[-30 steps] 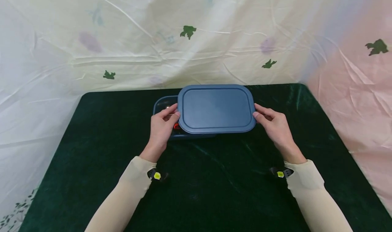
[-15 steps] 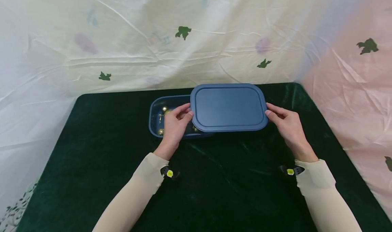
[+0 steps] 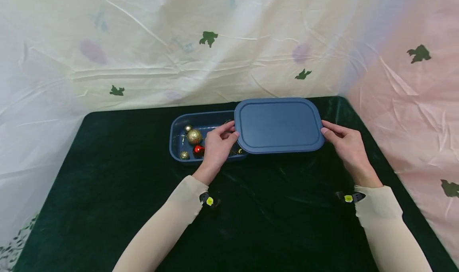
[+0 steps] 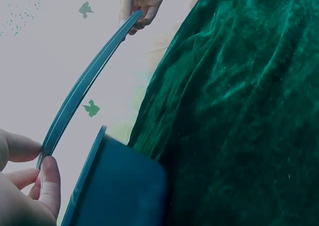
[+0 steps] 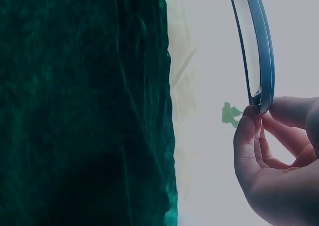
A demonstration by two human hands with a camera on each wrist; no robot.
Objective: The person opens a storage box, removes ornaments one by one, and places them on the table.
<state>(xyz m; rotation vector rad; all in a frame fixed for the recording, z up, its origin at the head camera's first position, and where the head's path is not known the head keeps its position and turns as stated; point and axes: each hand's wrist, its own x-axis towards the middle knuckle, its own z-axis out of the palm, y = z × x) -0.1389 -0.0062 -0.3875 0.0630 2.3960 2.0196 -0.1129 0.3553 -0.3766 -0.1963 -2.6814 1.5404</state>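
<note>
A blue rectangular lid [image 3: 279, 125] with rounded corners is held level in both hands. My left hand [image 3: 217, 147] pinches its left end between thumb and fingers, and my right hand [image 3: 348, 147] pinches the right end. In the left wrist view the lid [image 4: 89, 81] is raised above the rim of the blue box [image 4: 124, 181]. Under the lid's left part, the box [image 3: 173, 138] stands on the table with its right side hidden. Inside lie a large gold glitter ball [image 3: 194, 136], a red ball [image 3: 198, 150] and smaller gold balls [image 3: 184, 155].
Dark green velvet cloth [image 3: 272, 224] covers the table, its far edge just behind the box. A pale patterned curtain [image 3: 150, 56] hangs behind, turning pink [image 3: 412, 116] on the right. Each wrist wears a strap with a yellow marker [image 3: 209, 201].
Both hands have carried the lid to the right relative to the box. More of the box's left interior and the balls in it now shows.
</note>
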